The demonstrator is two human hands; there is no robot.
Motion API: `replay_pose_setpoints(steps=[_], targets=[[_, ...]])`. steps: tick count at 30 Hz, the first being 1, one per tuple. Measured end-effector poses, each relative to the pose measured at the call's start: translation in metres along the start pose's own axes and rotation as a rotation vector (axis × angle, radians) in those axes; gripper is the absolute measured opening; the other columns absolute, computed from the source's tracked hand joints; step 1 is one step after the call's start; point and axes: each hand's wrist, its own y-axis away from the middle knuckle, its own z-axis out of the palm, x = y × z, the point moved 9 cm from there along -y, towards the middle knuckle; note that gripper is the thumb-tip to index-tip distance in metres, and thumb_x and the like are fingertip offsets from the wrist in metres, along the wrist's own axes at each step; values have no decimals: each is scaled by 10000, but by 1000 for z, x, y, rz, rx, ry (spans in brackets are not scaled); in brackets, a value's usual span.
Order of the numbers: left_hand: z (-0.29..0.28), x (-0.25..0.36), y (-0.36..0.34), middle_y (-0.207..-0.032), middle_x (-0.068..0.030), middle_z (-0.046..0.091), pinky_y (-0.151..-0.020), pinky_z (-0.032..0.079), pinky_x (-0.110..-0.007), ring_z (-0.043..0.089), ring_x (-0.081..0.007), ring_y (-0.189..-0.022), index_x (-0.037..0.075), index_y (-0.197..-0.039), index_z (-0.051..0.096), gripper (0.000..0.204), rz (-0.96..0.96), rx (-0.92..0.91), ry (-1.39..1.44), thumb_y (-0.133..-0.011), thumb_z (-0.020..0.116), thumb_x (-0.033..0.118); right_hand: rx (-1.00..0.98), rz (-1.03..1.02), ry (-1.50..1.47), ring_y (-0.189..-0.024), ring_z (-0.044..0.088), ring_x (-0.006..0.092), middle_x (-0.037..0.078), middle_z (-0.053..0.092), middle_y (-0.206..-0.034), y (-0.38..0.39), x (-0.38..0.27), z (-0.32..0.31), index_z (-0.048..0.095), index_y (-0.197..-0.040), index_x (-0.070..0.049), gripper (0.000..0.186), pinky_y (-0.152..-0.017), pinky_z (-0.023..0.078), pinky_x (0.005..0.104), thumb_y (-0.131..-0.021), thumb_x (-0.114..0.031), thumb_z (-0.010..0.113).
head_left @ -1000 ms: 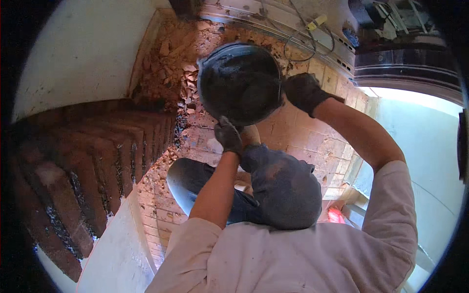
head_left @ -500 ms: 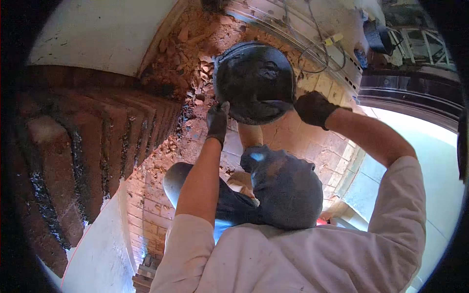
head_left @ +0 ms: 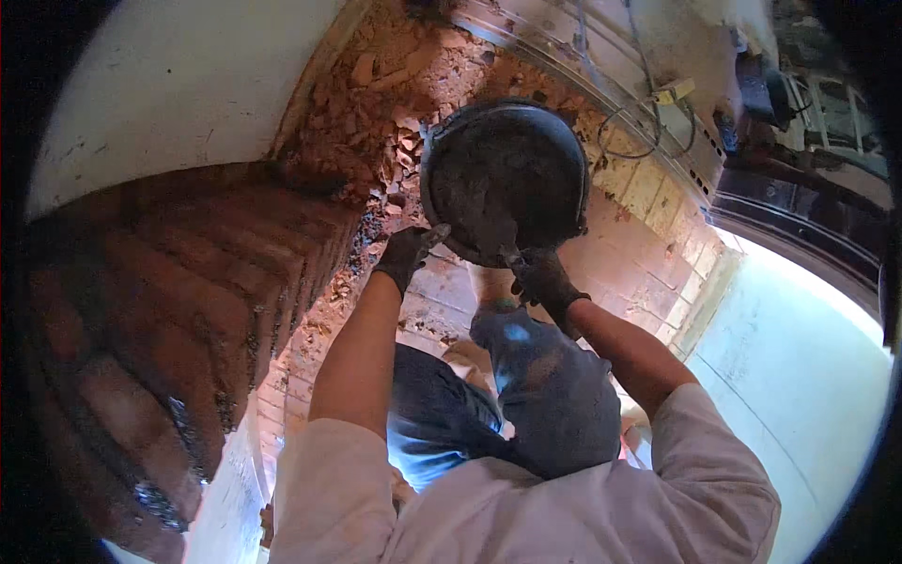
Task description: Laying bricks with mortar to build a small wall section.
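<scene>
Dusty tile flooring (head_left: 639, 246) is stretching beneath a worksite where, nearest the viewer, a denim-clad knee (head_left: 564, 385) is jutting between a person's outstretched forearms. Ahead of it, the dark-gloved right hand (head_left: 543, 280) is clamping its grip on what is looking like a small trowel (head_left: 501, 235), whose flat, smeared blade is reaching over the near rim of a round black bucket (head_left: 582, 183). At the near-left rim, the gloved left hand (head_left: 402, 254) is resting its thumb; whether that grip is clamping cannot be told, its fingers being partly hidden. The bucket is sitting in front of both hands, above the floor tiles, its smooth curved wall enclosing a dark, matte, pasty-looking mix (head_left: 470, 174). Judging by the blade's place, the step in hand is seemingly the working or scooping of that mix; a next move would be calling for a steady rim and a level blade. To the left, rough red-brown bricks (head_left: 216, 273) are rising in ridged rows, glossy black bits showing in the gaps. Beyond the bucket, jagged orange rubble (head_left: 343, 141) is lying heaped against a scuffed pale wall (head_left: 178, 94), while farther right a thin cable with a yellow tag (head_left: 674, 92) is looping beside a grooved metal track (head_left: 554, 58).
</scene>
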Motion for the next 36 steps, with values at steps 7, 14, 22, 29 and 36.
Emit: replay_pose_setpoints(steps=[7,14,22,29,36], targets=[[3,-14,37,-1192,-120,566,-918,445,-345,527,-209,-1083,1,-1216,542,385,436,138,508,-915,585,237,39,-400,144,-467,595,185,118,612,-614,5,4,-7,605,-791,-9,286,-464,469,355,-889,-275,569],[-71,-200,245,-1201,-212,531,-943,415,-417,491,-338,-1152,-7,-1228,515,341,419,608,-69,-965,461,204,159,-417,340,-602,621,275,143,609,-681,78,-51,-40,590,-743,-45,192,-565,477,409,-772,-226,646],[-65,-278,499,-835,-218,616,-701,476,-453,588,-407,-786,47,-883,618,319,124,814,-452,-898,525,352,221,-168,-70,-407,560,162,65,580,-547,228,-76,-87,551,-781,-66,272,-379,435,310,-903,-309,555],[-33,-309,638,-827,-253,607,-710,449,-495,581,-439,-828,30,-838,600,424,-72,862,-148,-897,485,435,134,-465,123,-355,438,109,-6,491,-496,389,-213,-47,569,-764,-111,216,-341,321,257,-884,-288,593],[-126,-247,720,-1310,-256,480,-1028,363,-391,451,-356,-1237,-65,-1306,421,495,65,1341,217,-933,539,239,-183,-433,-104,-438,467,96,-7,504,-568,483,-338,41,581,-797,-79,175,-414,369,268,-899,-221,581]])
